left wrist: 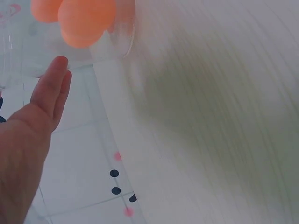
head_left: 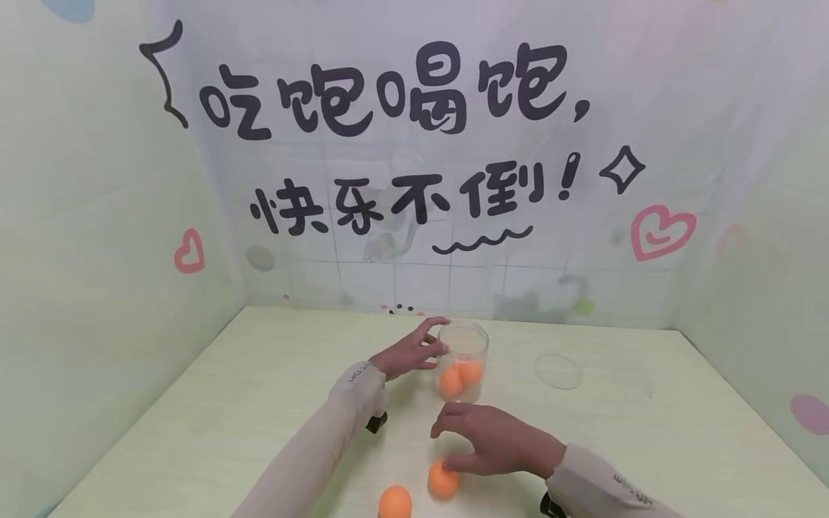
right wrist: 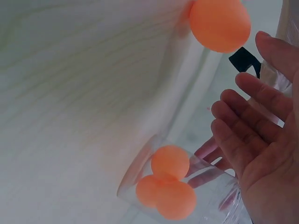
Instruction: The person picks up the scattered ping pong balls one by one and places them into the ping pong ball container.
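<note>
An open clear jar [head_left: 463,344] stands upright on the table with three orange ping-pong balls [head_left: 451,382] inside. My left hand [head_left: 409,356] lies against the jar's left side, its fingers extended; in the left wrist view straight fingers [left wrist: 49,93] reach along the jar wall. My right hand [head_left: 495,439] hovers in front of the jar, palm facing left and fingers loosely bent, gripping nothing. Just below its thumb is a loose orange ping-pong ball [head_left: 443,480]; the right wrist view shows this ball [right wrist: 220,25] apart from the thumb.
Another orange ping-pong ball [head_left: 395,502] lies at the near edge of the view. Right of the jar, a clear round lid [head_left: 558,372] lies flat on the pale wooden table [head_left: 648,432]. Printed cloth walls [head_left: 401,280] close off the back and both sides.
</note>
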`<act>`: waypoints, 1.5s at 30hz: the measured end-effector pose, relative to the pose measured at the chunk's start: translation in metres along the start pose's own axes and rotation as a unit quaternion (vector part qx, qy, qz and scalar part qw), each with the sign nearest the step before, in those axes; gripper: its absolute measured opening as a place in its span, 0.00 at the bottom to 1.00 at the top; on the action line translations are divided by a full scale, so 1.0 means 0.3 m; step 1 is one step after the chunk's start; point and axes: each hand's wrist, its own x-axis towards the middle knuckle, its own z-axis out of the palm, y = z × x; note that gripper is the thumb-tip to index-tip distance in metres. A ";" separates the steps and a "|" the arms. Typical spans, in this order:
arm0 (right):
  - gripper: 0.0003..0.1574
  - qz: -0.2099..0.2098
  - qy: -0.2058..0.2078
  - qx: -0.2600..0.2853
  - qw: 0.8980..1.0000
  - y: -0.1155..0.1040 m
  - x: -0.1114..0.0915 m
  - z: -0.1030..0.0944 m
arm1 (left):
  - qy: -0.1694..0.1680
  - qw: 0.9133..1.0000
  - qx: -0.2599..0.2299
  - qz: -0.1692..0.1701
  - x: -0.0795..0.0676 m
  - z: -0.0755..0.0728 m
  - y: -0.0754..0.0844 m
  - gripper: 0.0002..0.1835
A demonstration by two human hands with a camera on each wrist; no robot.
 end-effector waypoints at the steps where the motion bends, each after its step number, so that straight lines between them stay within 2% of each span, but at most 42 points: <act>1: 0.19 -0.004 -0.001 -0.001 1.000 -0.002 0.000 0.004 | 0.000 1.000 0.000 -0.001 0.000 -0.001 -0.001 0.29; 13: 0.18 -0.036 -0.010 0.008 0.999 -0.020 0.006 0.045 | 0.001 1.000 0.002 -0.005 0.008 0.000 -0.010 0.28; 22: 0.17 -0.042 -0.031 0.022 0.998 -0.026 0.016 0.058 | 0.003 1.000 0.004 -0.003 0.001 0.001 -0.004 0.28; 36: 0.16 -0.052 -0.054 0.077 0.994 -0.035 0.025 0.086 | 0.006 1.000 0.001 -0.010 -0.007 0.006 0.009 0.29; 45: 0.20 -0.053 -0.051 0.060 0.995 -0.035 0.024 0.096 | 0.005 1.000 0.005 -0.012 -0.010 0.005 0.011 0.28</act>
